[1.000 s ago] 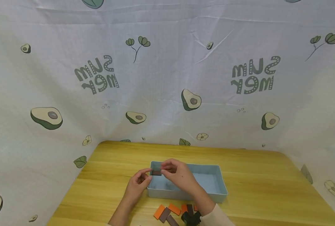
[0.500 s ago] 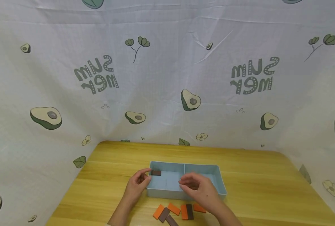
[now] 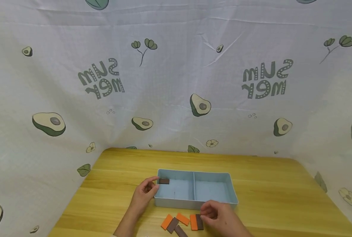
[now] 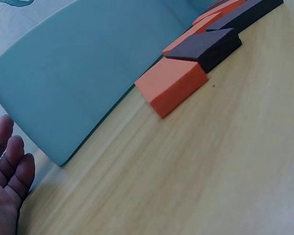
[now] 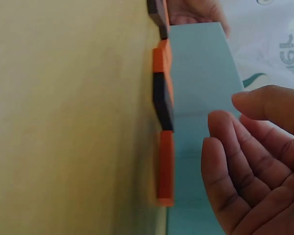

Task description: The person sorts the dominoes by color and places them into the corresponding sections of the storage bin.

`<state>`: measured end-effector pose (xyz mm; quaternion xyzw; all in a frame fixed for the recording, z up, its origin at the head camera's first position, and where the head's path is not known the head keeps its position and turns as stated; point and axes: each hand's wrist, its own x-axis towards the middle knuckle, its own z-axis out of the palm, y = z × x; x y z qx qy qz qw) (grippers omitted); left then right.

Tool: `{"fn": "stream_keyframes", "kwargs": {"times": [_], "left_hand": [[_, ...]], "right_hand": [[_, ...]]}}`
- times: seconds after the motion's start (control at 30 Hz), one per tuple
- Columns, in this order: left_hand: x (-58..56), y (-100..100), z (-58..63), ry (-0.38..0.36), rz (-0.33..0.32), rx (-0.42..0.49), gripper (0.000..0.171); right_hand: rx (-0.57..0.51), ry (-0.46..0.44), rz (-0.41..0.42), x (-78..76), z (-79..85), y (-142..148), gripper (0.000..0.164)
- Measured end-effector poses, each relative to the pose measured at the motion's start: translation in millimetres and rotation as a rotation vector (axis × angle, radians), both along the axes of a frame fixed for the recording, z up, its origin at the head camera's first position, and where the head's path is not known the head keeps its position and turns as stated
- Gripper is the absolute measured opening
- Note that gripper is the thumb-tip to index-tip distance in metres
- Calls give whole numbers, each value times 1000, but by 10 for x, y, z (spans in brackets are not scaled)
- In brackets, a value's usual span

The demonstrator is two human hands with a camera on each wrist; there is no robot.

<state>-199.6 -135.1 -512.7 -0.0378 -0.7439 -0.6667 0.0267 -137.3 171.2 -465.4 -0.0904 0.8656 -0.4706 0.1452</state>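
Observation:
A pale blue two-compartment box [image 3: 211,189] stands on the table, with one dark brown block [image 3: 164,181] in its left compartment. My left hand [image 3: 146,191] is at the box's left end, index fingertip at the rim, fingers loosely bent. My right hand [image 3: 221,217], fingers relaxed and apart, hovers in front of the box beside a dark block [image 3: 199,222]. Nothing is between its fingers in the right wrist view. An orange block [image 5: 165,169] lies near it there; in the head view the hand hides that block.
Before the box lie more blocks: orange blocks [image 3: 166,222] and brown blocks [image 3: 172,225], some touching. The wooden table [image 3: 268,197] ends at a white printed cloth [image 3: 170,82] behind and at both sides.
My right hand has moved from the box's left compartment, back and rightward, to above the blocks in front. The brown block stays in the box. My left hand has hardly moved.

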Motion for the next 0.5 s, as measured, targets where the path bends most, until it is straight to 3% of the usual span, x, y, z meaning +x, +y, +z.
{"fn": "stream_keyframes", "kwargs": {"times": [0.17,0.5], "left_hand": [[2,1,-2,-16,2,13,35],[-1,5,-6,2,0,9,34]], "right_hand": [[62,-53,-14,-5,-93,17,18],[144,-9,46,26,-122,-9,24]]}}
